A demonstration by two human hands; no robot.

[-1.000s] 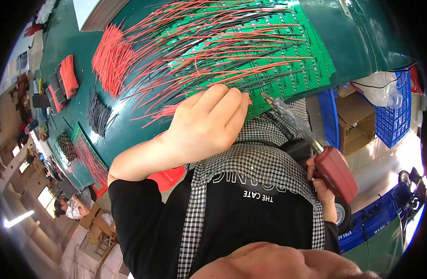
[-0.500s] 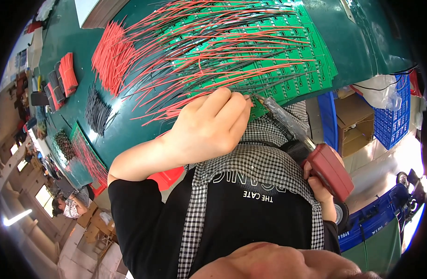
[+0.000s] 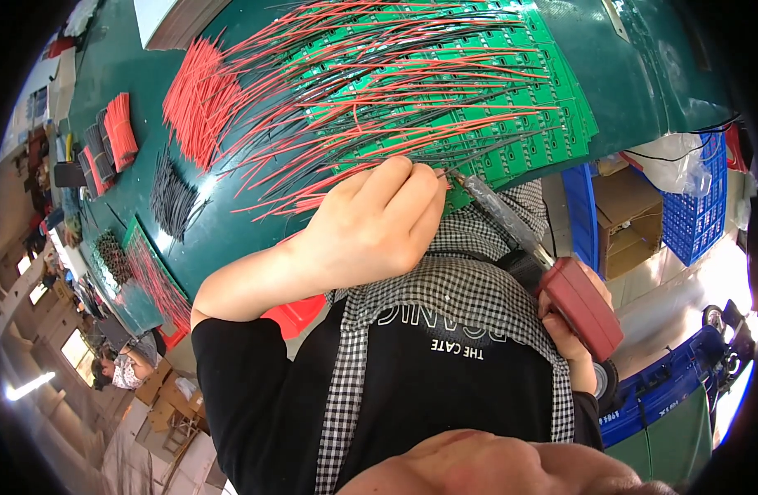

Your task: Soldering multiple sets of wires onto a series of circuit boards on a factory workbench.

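My left hand (image 3: pixel 383 219) is closed in a pinch at the near edge of a stack of green circuit boards (image 3: pixel 567 103). Its fingertips seem to hold the end of a thin wire, whose colour I cannot make out. My right hand (image 3: pixel 567 334) grips a soldering iron (image 3: pixel 581 305) by its dark red, thick handle. The iron's shaft slants up and left, and its tip is by my left fingertips at the boards' edge. Many red and black wires (image 3: pixel 354 103) lie fanned across the boards.
On the green table (image 3: pixel 255 194) are a pile of red wires (image 3: pixel 199 99), a black wire bundle (image 3: pixel 174 198) and banded bundles (image 3: pixel 120 132). Another wired board (image 3: pixel 156 276) stands further left. A blue crate (image 3: pixel 694 202) and a cardboard box (image 3: pixel 630 223) are at right. A person (image 3: pixel 127 363) sits far left.
The soldering iron and my right hand have shifted slightly left, its tip drawing closer to my left fingertips. My left hand has stayed almost in place.
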